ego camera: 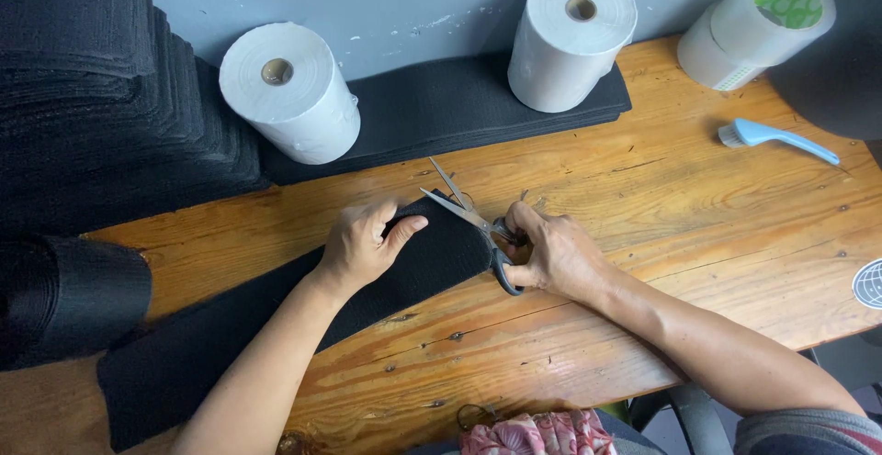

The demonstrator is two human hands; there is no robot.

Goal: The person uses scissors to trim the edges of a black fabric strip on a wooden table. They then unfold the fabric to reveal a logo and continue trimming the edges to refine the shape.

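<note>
Fabric (276,326) runs off frame; our left hand (360,246) presses it flat, right hand (551,255) grips open scissors (478,225). Three rolls (292,92) behind.

From my remote seat I saw the left hand (360,242) pressing flat on a black fabric strip (276,317) that lay across the wooden table (698,207). The right hand (551,251) gripped scissors (473,221), blades parted at the strip's end. Two white paper rolls (292,90) stood behind, and a blue brush (776,136) lay to the right.
</note>
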